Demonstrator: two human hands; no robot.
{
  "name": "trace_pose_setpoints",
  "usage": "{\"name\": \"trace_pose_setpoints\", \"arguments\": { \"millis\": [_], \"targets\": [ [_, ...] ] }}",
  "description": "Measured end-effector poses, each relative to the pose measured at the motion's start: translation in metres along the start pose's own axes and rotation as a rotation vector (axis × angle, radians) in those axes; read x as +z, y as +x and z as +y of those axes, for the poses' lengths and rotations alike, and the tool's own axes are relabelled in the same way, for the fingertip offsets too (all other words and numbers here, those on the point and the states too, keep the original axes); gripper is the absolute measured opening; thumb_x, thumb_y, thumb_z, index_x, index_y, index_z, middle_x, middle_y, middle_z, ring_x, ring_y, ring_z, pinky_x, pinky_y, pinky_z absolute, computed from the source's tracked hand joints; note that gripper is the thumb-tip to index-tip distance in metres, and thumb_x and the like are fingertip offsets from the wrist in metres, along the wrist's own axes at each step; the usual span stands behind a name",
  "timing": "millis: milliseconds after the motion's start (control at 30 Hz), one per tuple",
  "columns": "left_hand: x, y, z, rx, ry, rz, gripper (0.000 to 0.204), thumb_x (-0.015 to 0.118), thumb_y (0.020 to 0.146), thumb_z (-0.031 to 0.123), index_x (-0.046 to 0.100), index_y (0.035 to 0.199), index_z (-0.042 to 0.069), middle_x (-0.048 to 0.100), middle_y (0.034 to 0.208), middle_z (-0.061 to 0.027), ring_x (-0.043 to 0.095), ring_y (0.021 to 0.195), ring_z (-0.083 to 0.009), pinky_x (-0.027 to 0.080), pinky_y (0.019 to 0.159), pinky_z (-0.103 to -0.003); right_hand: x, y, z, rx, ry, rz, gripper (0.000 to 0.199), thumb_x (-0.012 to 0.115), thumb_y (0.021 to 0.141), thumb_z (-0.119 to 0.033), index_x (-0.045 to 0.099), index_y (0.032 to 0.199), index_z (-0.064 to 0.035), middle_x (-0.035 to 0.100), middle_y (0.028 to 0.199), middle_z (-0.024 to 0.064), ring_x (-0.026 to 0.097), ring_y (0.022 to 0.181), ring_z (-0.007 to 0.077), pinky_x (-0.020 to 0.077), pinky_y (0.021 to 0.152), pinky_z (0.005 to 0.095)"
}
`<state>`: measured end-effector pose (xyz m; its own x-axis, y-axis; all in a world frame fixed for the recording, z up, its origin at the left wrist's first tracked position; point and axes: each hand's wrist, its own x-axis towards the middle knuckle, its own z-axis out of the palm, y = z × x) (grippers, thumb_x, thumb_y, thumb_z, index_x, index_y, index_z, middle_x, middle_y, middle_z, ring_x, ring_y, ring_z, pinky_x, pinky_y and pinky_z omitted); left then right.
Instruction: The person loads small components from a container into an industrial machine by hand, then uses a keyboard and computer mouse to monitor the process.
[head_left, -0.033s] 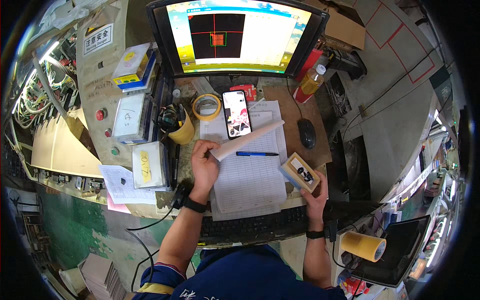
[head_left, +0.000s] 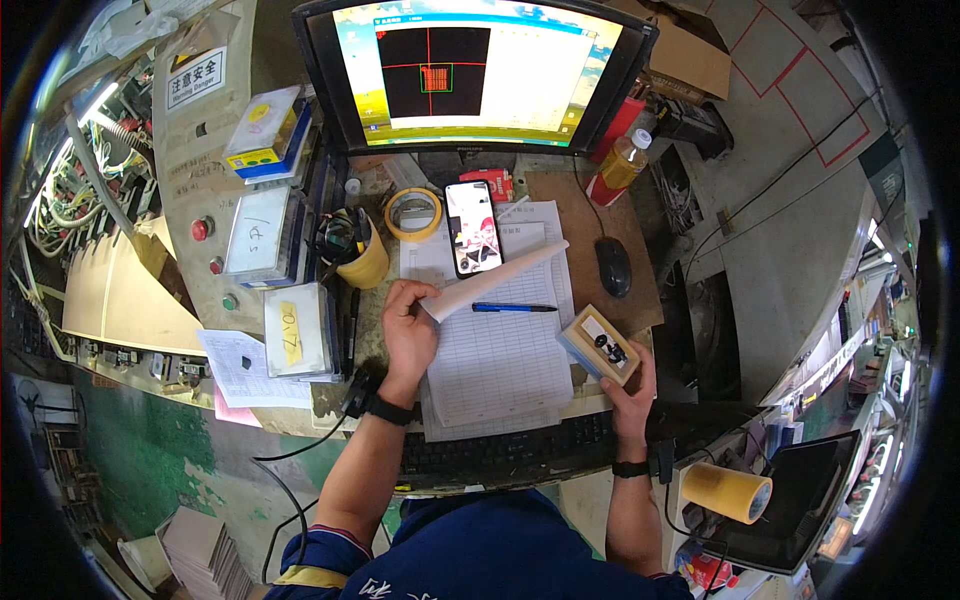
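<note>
My left hand (head_left: pixel 411 330) pinches the left end of a lifted paper sheet (head_left: pixel 497 281), whose raised edge slants up to the right. Below it a stack of printed table sheets (head_left: pixel 497 365) lies on the desk, and a blue and black pen (head_left: pixel 515 308) rests across them. In my right hand (head_left: pixel 634 388) is a small tan box (head_left: pixel 601 347) with a white panel, a dark printed picture and a bluish side; the fingers wrap its lower right. A lit smartphone (head_left: pixel 474 230) lies just beyond the lifted sheet.
A monitor (head_left: pixel 540 70) stands at the back; a keyboard (head_left: pixel 510 446) is under the papers' near edge. To the right are a black mouse (head_left: pixel 613 267) and a drink bottle (head_left: pixel 620 170). A tape roll (head_left: pixel 413 215), yellow pen cup (head_left: pixel 364 264) and stacked boxes (head_left: pixel 297 328) stand left.
</note>
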<state>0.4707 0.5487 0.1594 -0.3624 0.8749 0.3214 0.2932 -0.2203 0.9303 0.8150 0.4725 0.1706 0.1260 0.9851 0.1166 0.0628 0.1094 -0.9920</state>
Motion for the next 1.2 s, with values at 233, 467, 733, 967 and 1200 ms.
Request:
{"name": "trace_pose_setpoints", "arguments": {
  "millis": [233,467,733,967,1200],
  "targets": [
    [0.0,0.0,0.0,0.003,-0.015,0.02,0.033,0.044,0.071,-0.022,0.064,0.087,-0.001,0.06,0.09,-0.0105,0.059,0.089,-0.0231,0.043,0.085,-0.027,0.001,-0.001,-0.003,0.03,-0.021,0.009,0.074,0.078,0.078,-0.01,0.044,0.142,0.0012,0.055,0.132,0.0133,0.054,0.123,0.0233,0.041,0.109,0.0379],
    [-0.002,-0.001,-0.005,0.006,-0.007,-0.001,0.031,0.048,0.071,-0.019,0.066,0.089,-0.001,0.06,0.093,-0.0108,0.06,0.091,-0.0251,0.046,0.085,-0.029,0.002,0.0,-0.005,0.017,-0.039,0.007,0.073,0.077,0.077,-0.01,0.045,0.141,0.0009,0.055,0.131,0.0125,0.054,0.122,0.023,0.041,0.108,0.038],
    [-0.002,-0.002,-0.007,0.015,0.041,-0.014,0.031,0.05,0.072,-0.017,0.066,0.094,-0.002,0.061,0.093,-0.012,0.06,0.092,-0.0266,0.047,0.084,-0.03,0.003,-0.002,-0.006,0.015,-0.035,0.021,0.071,0.076,0.077,-0.008,0.046,0.141,0.0004,0.055,0.13,0.0117,0.054,0.122,0.0222,0.0411,0.108,0.0372],
    [0.007,0.004,-0.016,-0.14,0.024,0.096,0.031,0.052,0.08,-0.014,0.058,0.108,-0.002,0.063,0.094,-0.013,0.063,0.089,-0.0263,0.049,0.084,-0.034,0.003,-0.002,0.0,0.044,0.033,0.067,0.071,0.075,0.076,0.004,0.049,0.141,-0.001,0.061,0.127,0.0108,0.058,0.119,0.0207,0.0457,0.104,0.0354],
    [0.012,0.012,-0.039,-0.089,0.452,0.076,0.031,0.057,0.087,-0.001,0.059,0.118,-0.003,0.066,0.111,-0.0191,0.062,0.102,-0.0336,0.049,0.094,-0.042,-0.016,-0.093,-0.028,0.09,0.106,0.283,0.071,0.082,0.073,0.003,0.055,0.139,-0.0038,0.057,0.134,0.0031,0.056,0.122,0.0187,0.0466,0.105,0.0361]
  ]
}}
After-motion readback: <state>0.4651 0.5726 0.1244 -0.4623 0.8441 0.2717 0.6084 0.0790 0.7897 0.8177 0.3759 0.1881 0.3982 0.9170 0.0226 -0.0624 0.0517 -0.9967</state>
